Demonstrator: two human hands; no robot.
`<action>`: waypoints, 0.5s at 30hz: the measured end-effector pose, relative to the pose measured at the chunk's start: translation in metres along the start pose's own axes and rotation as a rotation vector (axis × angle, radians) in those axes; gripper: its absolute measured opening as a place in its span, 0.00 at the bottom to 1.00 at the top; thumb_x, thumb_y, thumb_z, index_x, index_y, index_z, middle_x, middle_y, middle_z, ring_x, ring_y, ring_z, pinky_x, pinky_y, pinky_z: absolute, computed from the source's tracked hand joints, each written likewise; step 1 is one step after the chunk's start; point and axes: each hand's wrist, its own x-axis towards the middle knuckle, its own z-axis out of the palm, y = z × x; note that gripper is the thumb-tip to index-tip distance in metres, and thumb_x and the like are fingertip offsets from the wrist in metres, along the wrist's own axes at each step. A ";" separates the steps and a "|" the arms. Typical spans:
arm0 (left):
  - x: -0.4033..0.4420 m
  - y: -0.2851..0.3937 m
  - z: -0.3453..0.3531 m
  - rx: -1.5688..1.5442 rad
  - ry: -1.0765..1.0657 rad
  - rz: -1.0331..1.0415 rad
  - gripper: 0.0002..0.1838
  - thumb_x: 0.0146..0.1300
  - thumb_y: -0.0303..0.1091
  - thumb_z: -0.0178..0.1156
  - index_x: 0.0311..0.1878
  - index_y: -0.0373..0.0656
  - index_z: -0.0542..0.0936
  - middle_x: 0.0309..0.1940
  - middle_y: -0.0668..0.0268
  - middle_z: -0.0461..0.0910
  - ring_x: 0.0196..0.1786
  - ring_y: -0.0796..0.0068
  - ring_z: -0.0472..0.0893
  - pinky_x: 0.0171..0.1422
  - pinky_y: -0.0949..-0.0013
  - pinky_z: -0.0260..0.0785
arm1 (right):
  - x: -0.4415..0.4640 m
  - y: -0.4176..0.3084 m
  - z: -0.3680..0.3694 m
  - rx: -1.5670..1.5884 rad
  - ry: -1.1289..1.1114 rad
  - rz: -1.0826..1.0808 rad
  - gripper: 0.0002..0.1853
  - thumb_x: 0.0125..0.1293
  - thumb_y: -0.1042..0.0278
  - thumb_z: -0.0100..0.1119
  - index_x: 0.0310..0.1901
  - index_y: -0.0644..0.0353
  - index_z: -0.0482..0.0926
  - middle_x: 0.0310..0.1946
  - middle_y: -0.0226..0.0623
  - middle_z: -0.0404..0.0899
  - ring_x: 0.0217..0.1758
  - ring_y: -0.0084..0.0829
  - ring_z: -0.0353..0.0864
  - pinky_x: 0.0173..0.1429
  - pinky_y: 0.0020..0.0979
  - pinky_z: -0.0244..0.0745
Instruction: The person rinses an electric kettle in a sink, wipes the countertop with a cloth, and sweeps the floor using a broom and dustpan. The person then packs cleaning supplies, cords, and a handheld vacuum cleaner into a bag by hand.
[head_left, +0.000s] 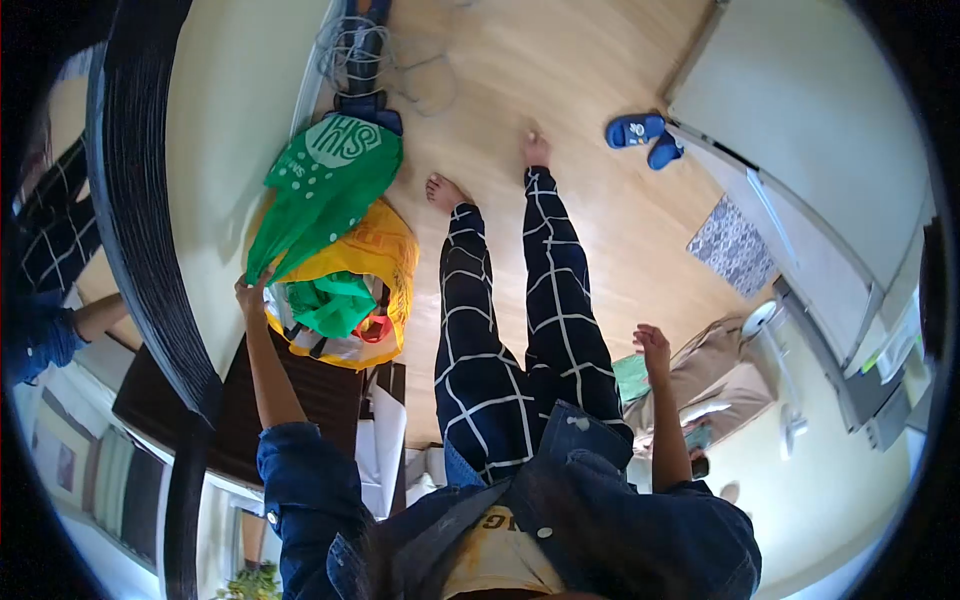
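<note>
My left hand (252,292) pinches the lower end of a green shopping bag (330,190) with a white round logo and dots. The bag stretches away from my fingers, limp and flat, over the far side of a yellow bag (395,262). Inside the yellow bag's mouth lie another crumpled green bag (332,303) and a red item (374,328) whose kind I cannot make out. My right hand (652,350) hangs in the air on the other side of my legs, fingers loosely apart, with nothing in it.
A dark item wrapped in grey cable (362,55) stands by the wall beyond the bags. Blue slippers (636,130) and a patterned mat (732,246) lie on the wooden floor to the right. A black-framed mirror (145,200) is at left; a white fan (760,318) stands right.
</note>
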 end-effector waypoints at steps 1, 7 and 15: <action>-0.016 0.010 -0.006 -0.201 -0.079 -0.046 0.46 0.34 0.46 0.70 0.58 0.41 0.60 0.56 0.50 0.60 0.56 0.54 0.64 0.51 0.57 0.62 | -0.009 0.031 -0.005 -0.056 -0.025 0.000 0.11 0.56 0.64 0.50 0.40 0.58 0.74 0.28 0.30 0.77 0.29 0.21 0.76 0.28 0.22 0.71; -0.073 -0.022 0.005 0.034 0.333 0.714 0.48 0.34 0.31 0.70 0.60 0.38 0.55 0.55 0.48 0.59 0.57 0.51 0.60 0.60 0.58 0.53 | -0.081 0.141 -0.019 0.111 -0.105 0.182 0.12 0.56 0.63 0.47 0.38 0.59 0.74 0.27 0.31 0.77 0.26 0.22 0.76 0.24 0.24 0.72; -0.346 0.029 0.127 -0.051 -0.174 0.667 0.27 0.37 0.31 0.68 0.44 0.31 0.72 0.42 0.54 0.71 0.41 0.61 0.71 0.49 0.62 0.64 | -0.099 0.264 -0.080 0.401 -0.052 0.226 0.10 0.53 0.69 0.48 0.38 0.57 0.74 0.25 0.32 0.76 0.22 0.24 0.75 0.21 0.25 0.71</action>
